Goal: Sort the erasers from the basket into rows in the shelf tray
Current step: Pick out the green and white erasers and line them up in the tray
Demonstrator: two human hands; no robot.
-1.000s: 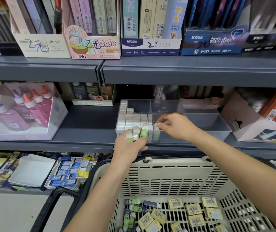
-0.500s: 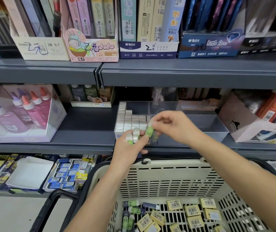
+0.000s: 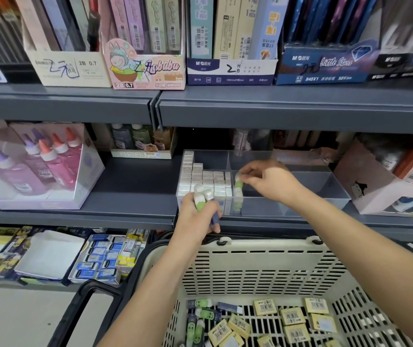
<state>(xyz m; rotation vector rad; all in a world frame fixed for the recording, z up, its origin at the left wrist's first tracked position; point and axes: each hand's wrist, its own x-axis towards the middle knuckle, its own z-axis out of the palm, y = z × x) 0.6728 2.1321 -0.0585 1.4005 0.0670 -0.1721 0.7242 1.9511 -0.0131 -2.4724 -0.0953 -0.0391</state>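
Left hand (image 3: 196,219), right hand (image 3: 271,181) grip erasers (image 3: 201,196)

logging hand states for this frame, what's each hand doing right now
Left hand: grip closed on a bunch of erasers.
Right hand: grip pinching one green eraser at the tray.

Single view, head-worn, wide-angle. Pointed forward and slightly down at the shelves (image 3: 275,108), which are seen close up and head-on. The basket (image 3: 263,249) is framed nearest, along the bottom edge; the tray (image 3: 290,207) is centred just beyond it.
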